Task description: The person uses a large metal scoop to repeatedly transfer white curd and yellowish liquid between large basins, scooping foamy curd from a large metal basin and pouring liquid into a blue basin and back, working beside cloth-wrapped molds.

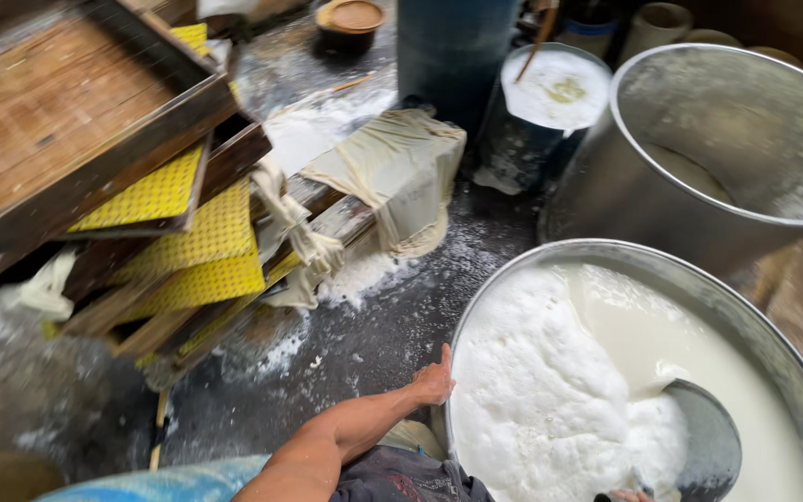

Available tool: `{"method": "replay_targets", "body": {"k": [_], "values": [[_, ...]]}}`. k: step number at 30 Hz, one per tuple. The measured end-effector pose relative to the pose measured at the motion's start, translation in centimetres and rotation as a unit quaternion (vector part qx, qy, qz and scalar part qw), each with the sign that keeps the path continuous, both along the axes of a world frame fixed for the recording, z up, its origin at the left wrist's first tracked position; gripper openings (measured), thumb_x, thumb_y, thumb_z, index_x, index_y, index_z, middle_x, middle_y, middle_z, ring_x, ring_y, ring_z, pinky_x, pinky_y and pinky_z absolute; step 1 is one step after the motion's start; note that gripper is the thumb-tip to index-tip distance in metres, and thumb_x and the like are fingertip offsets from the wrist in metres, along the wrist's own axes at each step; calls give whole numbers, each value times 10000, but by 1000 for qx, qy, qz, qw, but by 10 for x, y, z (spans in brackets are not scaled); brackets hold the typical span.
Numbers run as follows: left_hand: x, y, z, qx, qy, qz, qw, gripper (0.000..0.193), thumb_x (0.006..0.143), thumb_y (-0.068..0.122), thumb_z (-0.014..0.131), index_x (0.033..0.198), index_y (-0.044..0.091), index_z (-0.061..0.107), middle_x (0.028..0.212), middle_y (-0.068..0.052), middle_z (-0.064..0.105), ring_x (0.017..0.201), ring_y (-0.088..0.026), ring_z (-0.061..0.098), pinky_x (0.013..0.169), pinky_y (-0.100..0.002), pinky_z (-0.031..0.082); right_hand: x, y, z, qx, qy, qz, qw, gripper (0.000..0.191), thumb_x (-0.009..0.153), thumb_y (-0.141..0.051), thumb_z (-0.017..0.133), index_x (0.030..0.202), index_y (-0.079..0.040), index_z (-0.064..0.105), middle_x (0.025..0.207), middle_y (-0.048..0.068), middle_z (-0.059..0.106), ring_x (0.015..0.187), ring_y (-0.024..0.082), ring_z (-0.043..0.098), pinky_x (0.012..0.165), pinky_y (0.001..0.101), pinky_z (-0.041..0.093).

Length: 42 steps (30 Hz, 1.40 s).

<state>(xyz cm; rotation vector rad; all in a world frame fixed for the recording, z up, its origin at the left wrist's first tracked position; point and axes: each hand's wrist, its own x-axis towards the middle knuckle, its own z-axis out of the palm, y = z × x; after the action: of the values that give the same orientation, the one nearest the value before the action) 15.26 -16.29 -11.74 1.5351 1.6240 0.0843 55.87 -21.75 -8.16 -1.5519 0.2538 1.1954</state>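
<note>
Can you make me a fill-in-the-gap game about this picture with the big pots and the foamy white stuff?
1. The person's left hand grips the rim of the big round metal vat, which is full of foamy ____ liquid.
2. The dark round ladle dips into the liquid near the right hand, on the ____ side of the vat.
3. Between the stacked wooden trays lie bumpy mats coloured ____.
4. The wet beige cloth hangs over a ____ plank.

Missing words: white; right; yellow; wooden

Dull metal vat (745, 321), foamy white liquid (550, 390)
</note>
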Motion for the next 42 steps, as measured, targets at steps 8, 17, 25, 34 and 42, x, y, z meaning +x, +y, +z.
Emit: {"method": "replay_targets", "body": {"k": [8,17,25,34,42], "values": [[11,-1,-9,11,19,44,999,992,962,249,591,1625,41,-118,1037,-321,702,982,-492,693,991,-572,497,23,105,9,63,-80,18,995,330,876,-16,622,1184,17,510,838,108,629,634,214,617,548,393,538],[16,-5,5,-22,59,77,995,970,967,259,610,1636,121,-79,1097,-319,688,1031,-493,676,1001,-596,473,29,187,17,40,-349,335,874,456,858,-81,673,1280,38,546,920,159,638,656,229,620,572,420,530],[20,3,-1,-36,76,59,995,977,958,318,591,1640,166,-91,1216,-300,668,1126,-466,660,1009,-558,499,26,144,2,-26,-507,391,768,573,727,-310,720,1184,25,634,1096,266,699,1003,413,692,899,493,547],[22,-7,42,26,106,-89,990,857,939,326,687,1587,54,195,1188,-286,692,1102,-458,671,968,-545,516,38,41,-16,-173,-492,342,782,560,779,-237,667,1278,-9,558,1139,293,688,1086,459,665,975,499,519],[49,3,11,313,-62,-358,877,657,887,262,750,1462,37,526,1157,-331,668,1076,-442,660,905,-572,537,5,-43,2,-246,-426,266,829,609,759,-173,635,1344,-49,519,1216,284,669,1158,462,636,1040,496,491]]}}
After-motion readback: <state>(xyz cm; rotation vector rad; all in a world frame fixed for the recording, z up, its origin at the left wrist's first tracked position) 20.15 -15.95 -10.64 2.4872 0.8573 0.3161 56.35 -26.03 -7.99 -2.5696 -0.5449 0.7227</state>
